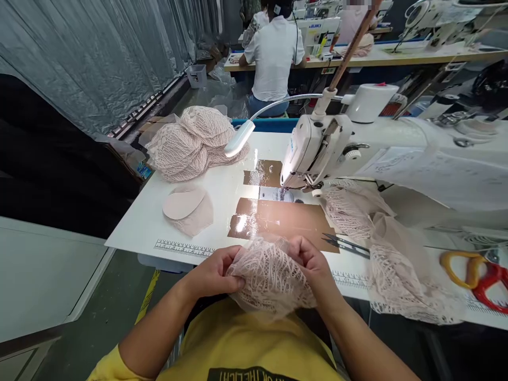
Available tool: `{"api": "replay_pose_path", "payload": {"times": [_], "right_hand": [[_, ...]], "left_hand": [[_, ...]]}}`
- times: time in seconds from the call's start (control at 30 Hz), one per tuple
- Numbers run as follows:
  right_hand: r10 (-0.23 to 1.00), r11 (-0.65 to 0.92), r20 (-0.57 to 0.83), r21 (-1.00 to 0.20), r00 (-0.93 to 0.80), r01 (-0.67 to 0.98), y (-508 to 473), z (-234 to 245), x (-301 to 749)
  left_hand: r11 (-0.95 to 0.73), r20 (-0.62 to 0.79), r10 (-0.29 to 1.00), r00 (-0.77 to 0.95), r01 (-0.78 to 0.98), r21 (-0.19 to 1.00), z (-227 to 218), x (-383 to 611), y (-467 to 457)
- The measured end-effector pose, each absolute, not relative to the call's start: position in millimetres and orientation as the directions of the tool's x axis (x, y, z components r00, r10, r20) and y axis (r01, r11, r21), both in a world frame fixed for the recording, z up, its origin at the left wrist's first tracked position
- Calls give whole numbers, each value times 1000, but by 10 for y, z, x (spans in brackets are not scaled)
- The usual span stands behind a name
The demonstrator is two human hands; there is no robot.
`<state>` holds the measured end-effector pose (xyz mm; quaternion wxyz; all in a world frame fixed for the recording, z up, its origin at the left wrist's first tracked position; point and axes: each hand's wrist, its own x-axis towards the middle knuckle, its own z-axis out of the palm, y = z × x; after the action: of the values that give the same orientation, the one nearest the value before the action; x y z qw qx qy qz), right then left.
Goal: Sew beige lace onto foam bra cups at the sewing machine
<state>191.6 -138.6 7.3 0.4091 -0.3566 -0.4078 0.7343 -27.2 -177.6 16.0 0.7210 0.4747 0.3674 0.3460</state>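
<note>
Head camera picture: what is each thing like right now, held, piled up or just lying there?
lace piece, bunched up, gripped by both hands.
left hand, closed on its left edge.
right hand, closed on its right edge.
lace pile, stacked at the far left of the table.
thread snips, lying flat, untouched.
scissors, lying flat at the right.
loose lace, heaped, hanging over the front edge.

Open, rough pink lace piece; glossy white desk; smooth white enamelled sewing machine; shiny metal thread snips.
</note>
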Motion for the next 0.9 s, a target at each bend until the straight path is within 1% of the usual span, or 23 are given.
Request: {"api": "replay_pose_path", "payload": {"times": [0.07,0.13,0.23,0.37,0.47,0.53,0.6,0.63,0.67,0.73,0.8,0.83,0.87,0.9], "right_hand": [[942,-239,-154,-933,-299,-271,-1357,51,1934],[945,-189,-131,-967,-299,-174,-1329,32,1963],[907,-163,-114,-983,-404,-89,-1304,6,2028],[828,-179,-67,-973,-557,-148,-1322,-7,2099],[791,-114,-1,-983,-612,-146,-1355,23,2080],[818,11,42,-998,-573,-57,-1367,56,2030],[866,136,76,-987,-495,85,-1365,92,1972],[883,170,85,-975,-462,145,-1359,108,1947],[892,181,84,-967,-445,180,-1352,123,1929],[886,159,59,-970,-461,182,-1338,145,1913],[866,129,37,-980,-499,151,-1331,155,1919],[856,117,27,-983,-517,143,-1331,156,1925],[844,108,16,-984,-536,141,-1332,155,1930],[832,101,5,-985,-555,141,-1332,155,1933]], "left_hand": [[297,-212,880,425,-144,944,145,-272,-1805],[293,-220,895,387,-141,946,141,-274,-1825],[257,-184,917,355,-171,951,128,-278,-1842],[209,-142,954,266,-242,948,73,-275,-1852],[206,-155,969,194,-281,937,26,-246,-1861],[200,-157,973,169,-281,939,9,-215,-1872],[178,-137,975,175,-240,954,11,-187,-1889],[165,-123,973,194,-213,963,19,-178,-1898],[154,-109,968,225,-195,969,33,-175,-1907],[143,-81,955,284,-206,968,70,-182,-1917],[119,-50,958,284,-231,966,116,-204,-1913],[91,-32,965,260,-216,972,142,-216,-1903],[50,-12,972,233,-160,986,168,-227,-1890],[3,11,976,218,-64,998,193,-236,-1873]]}}
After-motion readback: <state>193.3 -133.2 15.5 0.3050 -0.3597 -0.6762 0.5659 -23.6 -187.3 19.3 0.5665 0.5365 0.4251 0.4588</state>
